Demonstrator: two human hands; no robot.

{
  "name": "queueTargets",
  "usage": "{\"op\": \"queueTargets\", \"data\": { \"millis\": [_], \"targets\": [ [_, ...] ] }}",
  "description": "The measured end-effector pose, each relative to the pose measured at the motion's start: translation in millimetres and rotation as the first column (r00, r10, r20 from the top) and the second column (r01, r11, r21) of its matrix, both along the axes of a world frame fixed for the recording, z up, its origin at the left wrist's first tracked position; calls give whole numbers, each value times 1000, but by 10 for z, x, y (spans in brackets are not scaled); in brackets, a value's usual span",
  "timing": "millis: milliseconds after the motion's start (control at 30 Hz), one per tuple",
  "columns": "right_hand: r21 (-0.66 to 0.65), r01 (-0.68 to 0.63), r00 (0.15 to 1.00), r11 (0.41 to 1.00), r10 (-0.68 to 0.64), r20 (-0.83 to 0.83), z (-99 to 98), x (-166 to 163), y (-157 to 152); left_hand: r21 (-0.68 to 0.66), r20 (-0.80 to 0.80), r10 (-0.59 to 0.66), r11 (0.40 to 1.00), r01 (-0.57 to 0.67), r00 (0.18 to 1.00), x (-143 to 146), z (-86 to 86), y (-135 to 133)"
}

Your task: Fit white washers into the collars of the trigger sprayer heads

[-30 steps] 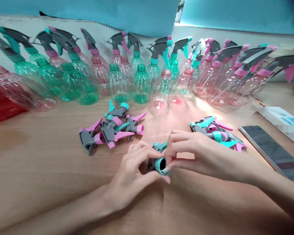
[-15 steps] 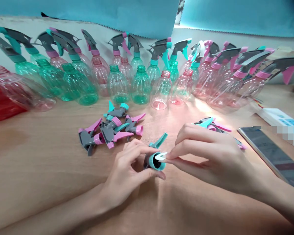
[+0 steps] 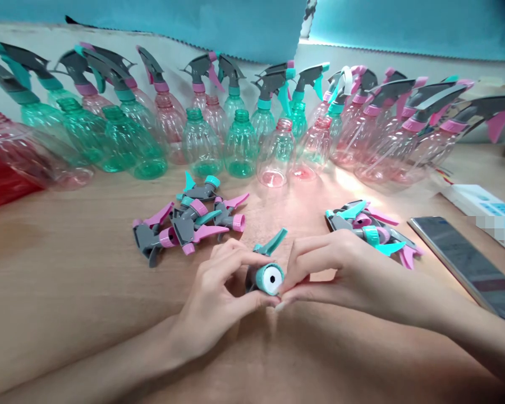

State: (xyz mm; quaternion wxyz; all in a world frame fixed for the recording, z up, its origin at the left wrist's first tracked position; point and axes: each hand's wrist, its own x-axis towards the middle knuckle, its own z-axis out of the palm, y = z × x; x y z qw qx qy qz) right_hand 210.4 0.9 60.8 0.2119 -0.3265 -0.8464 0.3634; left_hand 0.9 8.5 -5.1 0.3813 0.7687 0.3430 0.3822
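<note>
My left hand [image 3: 219,283] is closed around a grey spray trigger head [image 3: 251,278] with a teal lever [image 3: 274,242]. Its teal collar [image 3: 260,277] faces me, and the lever points up and away. Inside the collar lies a round white gasket [image 3: 267,273] with a dark hole in its middle. At the collar's lower right rim, the fingertips of my right hand [image 3: 340,275] are pinched together, touching the gasket's edge. Whether they still grip the gasket or only press on it is hard to see.
Loose spray heads [image 3: 189,221] lie in a pile beyond my left hand; another pile [image 3: 372,230] lies beyond my right. Several clear pink and green bottles [image 3: 241,148] line the back, many with spray heads on. A phone [image 3: 458,264] and a white box [image 3: 480,202] are at right.
The white gasket, tilted in my right fingers before, now lies flat inside the collar. My right hand has moved slightly down and left, uncovering more of the right pile. My left hand stays put.
</note>
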Motion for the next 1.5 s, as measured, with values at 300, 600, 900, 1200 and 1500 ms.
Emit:
{"op": "queueTargets", "data": {
  "millis": [300, 600, 900, 1200, 1500],
  "targets": [
    [123, 102, 989, 987, -114, 94, 62, 100, 40, 21, 12, 13, 1000, -13, 1000, 19, -1, -6],
    [307, 76, 983, 949, -122, 134, -69, 10, 4, 2, 5, 16, 1000, -16, 1000, 14, 1, -11],
    [387, 66, 988, 920, -115, 104, -62, 2, -7, 6, 6, 28, 1000, -28, 1000, 15, 11, -5],
    [349, 61, 985, 935, -112, 128, -42, -19, -37, 101, -35, 8, 995, -5, 999, 15, 8, -7],
    [346, 62, 981, 936, -122, 154, -50, -108, -102, 167, -81, -25, 985, 38, 996, 41, 35, -30]
  ]
}}
